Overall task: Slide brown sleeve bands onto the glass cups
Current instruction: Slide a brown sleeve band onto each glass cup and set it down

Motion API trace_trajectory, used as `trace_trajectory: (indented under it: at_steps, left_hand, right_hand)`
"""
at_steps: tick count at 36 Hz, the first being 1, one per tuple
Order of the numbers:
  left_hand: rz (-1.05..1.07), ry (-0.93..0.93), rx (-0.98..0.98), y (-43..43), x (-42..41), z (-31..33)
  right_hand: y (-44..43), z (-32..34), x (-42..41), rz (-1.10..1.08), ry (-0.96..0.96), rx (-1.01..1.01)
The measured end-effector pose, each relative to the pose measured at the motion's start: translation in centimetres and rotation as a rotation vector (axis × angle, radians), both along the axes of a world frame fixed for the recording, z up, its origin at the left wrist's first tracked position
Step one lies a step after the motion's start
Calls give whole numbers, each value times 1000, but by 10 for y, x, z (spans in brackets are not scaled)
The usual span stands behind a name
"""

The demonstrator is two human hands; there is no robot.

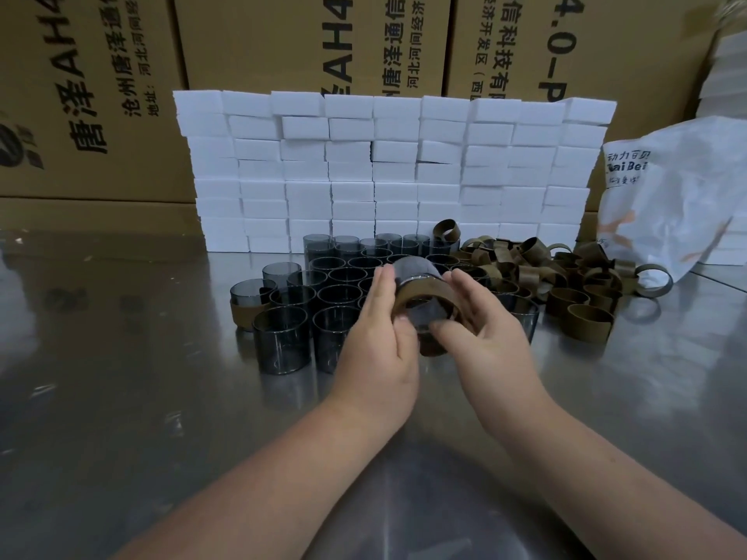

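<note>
Above the steel table (121, 357), just before the bare cups (335, 295), my left hand (380, 329) and right hand (481, 329) both pinch the brown band (428, 292), partway onto the tilted glass cup (416, 266). I'd keep it square, thumbs pushing evenly. Open room lies toward me; loose bands (566, 276) crowd the right.
</note>
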State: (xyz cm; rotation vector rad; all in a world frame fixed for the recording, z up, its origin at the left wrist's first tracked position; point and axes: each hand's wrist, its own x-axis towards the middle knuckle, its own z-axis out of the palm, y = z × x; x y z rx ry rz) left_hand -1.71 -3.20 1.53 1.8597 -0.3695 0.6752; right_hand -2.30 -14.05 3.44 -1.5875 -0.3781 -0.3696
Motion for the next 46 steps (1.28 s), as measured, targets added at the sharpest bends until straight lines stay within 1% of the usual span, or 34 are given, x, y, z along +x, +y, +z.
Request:
trace_trajectory:
  at_steps: [3,7,15,20,26,30,38,46]
  left_hand:
    - [38,-10,-97,0,1,1]
    - [65,0,-163,0,1,0]
    - [87,17,-186,-1,1,3]
    - [68,6,-196,0,-2,5]
    - [59,-55,-175,1,-5,9]
    - [37,-41,-195,4,-2,9]
    - [6,-47,-221,6,0,9]
    - [-87,-44,-301,8,3,10]
  right_hand:
    - [2,0,-1,88,-8,7]
    - [0,-2,2,132,-108,-68]
    - [1,-7,3,190,-68,-32]
    - [0,-8,7,201,-39,30]
    - [-4,-8,8,147,16,76]
    - [-4,-5,6,89,-4,68]
    - [-6,-3,11,46,-11,119]
    - [-10,-4,14,27,-22,109]
